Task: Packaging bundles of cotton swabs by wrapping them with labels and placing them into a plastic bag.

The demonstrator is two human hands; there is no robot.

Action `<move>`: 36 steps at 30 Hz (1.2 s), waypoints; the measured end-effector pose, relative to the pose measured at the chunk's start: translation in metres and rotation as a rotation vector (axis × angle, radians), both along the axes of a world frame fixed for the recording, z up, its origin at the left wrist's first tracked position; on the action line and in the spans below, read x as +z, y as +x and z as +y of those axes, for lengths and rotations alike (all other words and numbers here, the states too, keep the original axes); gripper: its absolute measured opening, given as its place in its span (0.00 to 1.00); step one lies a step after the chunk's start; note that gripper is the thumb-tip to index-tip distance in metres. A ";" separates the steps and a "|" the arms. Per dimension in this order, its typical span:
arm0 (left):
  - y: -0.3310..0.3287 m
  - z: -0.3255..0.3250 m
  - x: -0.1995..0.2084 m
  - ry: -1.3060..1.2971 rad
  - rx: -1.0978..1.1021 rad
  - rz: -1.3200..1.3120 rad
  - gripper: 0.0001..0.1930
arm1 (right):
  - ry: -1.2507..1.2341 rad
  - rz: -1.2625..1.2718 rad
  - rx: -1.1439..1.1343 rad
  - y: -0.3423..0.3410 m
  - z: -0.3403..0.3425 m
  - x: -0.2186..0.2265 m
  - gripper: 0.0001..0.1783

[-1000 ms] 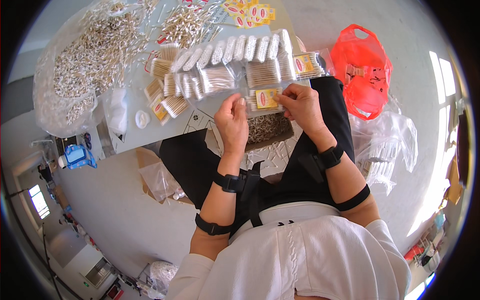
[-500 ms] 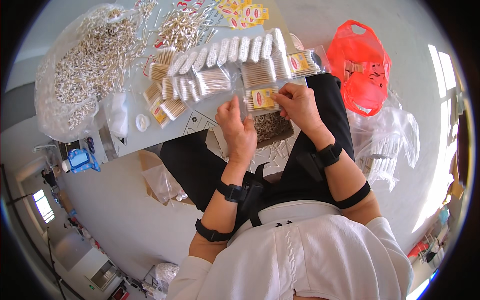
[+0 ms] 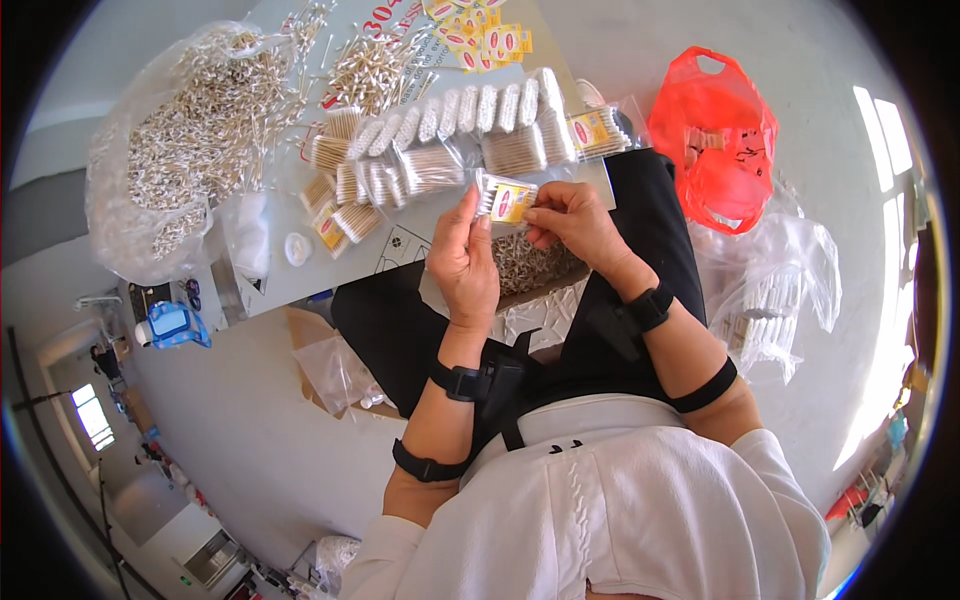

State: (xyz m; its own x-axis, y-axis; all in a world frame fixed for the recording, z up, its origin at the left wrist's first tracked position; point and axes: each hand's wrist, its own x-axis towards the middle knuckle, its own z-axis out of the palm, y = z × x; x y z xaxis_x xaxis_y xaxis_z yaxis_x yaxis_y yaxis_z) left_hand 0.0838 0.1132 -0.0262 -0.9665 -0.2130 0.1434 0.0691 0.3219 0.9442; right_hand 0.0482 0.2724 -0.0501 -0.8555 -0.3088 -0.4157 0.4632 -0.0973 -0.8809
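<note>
A small clear bag of cotton swabs (image 3: 508,200) with a yellow card in it is held up over the table's near edge. My left hand (image 3: 466,265) grips its left end between thumb and fingers. At the other end, my right hand (image 3: 582,228) pinches the bag's edge, its fingers curled in. Just beyond the hands lie bundled cotton swabs (image 3: 515,150), with a row of white-tipped bundles (image 3: 470,108) behind them. Another bagged pack with a yellow card (image 3: 598,132) rests to the right. Below my hands, between the legs, is a box of loose swabs (image 3: 530,262).
A big clear bag of loose swabs (image 3: 200,140) fills the table's left, beside a loose swab pile (image 3: 375,75). Yellow cards (image 3: 490,40) lie at the back. Swab bundles (image 3: 340,215) sit front left. A red plastic bag (image 3: 715,140) stands off the table's right side.
The bag of swabs has come up off the table edge and tilted. My left hand, apart from it before, now grips its left end; my right hand has shifted slightly left.
</note>
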 end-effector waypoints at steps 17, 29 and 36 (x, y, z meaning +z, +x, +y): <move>-0.001 -0.024 0.022 -0.356 -0.220 0.156 0.13 | 0.644 1.095 0.363 -0.020 -0.007 0.066 0.16; -0.008 -0.029 0.028 -0.516 -0.153 0.367 0.09 | 0.698 1.267 0.311 -0.017 -0.018 0.069 0.08; -0.015 -0.029 0.020 -0.603 -0.217 0.387 0.06 | 0.711 1.153 0.292 -0.017 -0.021 0.049 0.09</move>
